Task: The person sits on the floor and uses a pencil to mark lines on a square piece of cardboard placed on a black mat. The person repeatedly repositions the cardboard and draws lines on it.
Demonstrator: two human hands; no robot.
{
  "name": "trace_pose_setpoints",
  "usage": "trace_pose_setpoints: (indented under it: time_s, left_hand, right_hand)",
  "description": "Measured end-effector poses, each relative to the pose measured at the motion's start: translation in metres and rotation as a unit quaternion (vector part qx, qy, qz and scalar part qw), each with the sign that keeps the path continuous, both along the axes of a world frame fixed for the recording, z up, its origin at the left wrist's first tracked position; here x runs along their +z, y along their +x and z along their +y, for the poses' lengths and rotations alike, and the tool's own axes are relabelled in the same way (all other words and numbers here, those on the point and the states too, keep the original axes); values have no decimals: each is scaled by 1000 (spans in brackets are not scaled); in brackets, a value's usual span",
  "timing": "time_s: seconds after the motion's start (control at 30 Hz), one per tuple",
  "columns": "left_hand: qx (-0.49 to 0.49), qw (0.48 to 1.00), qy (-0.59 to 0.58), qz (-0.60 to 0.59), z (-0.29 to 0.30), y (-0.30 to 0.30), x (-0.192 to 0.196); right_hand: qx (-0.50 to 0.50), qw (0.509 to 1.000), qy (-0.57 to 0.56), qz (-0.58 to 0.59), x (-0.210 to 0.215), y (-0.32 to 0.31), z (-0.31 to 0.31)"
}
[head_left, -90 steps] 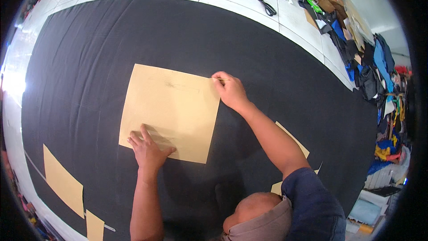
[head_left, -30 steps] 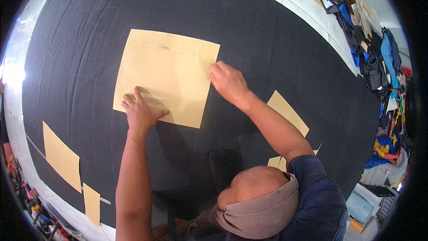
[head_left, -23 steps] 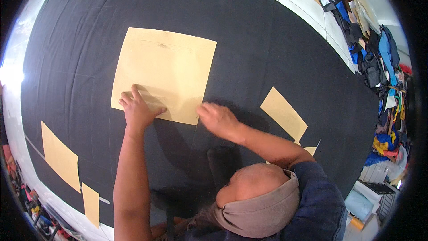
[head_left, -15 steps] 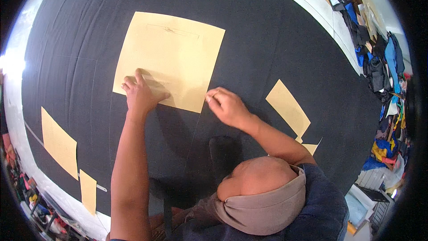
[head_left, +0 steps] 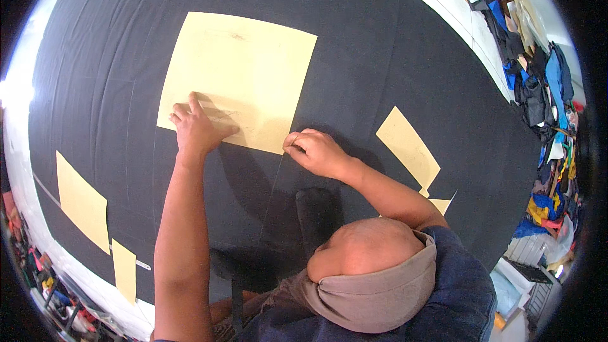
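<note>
A large yellow card sheet lies flat on black fabric spread over a table. My left hand rests on its lower left part, fingers spread, pressing on the sheet. At the sheet's lower right corner, my right hand is closed in a pinch against the edge. Whatever the pinched fingers hold is too small to make out. A thin pale line runs down the fabric from near that corner.
Smaller yellow card pieces lie on the fabric: one to the right, one at the left, and a narrow one below it beside a ruler end. Piled clothes and fabrics stand beyond the table's right edge.
My right hand has moved slightly down and left along the sheet's right edge to its lower corner. My left hand stays spread on the sheet. The whole view has shifted a little.
</note>
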State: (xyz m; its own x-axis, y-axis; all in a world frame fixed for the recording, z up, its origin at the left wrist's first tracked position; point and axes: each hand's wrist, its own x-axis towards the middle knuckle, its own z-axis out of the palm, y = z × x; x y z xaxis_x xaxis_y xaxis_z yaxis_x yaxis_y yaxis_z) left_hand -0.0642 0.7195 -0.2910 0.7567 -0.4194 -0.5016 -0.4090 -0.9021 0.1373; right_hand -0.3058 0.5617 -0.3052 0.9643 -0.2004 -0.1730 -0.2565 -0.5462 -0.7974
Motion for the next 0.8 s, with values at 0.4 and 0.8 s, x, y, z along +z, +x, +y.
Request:
trace_pose_setpoints:
  time_s: [0.4, 0.8]
  left_hand:
    - [9, 1000, -1, -2, -3, -2, 2]
    - [5, 1000, 4, 4, 5, -4, 4]
  right_hand:
    - [-1, 999, -33, -2, -4, 4, -5]
    - [-126, 983, -134, 12, 3, 64, -101]
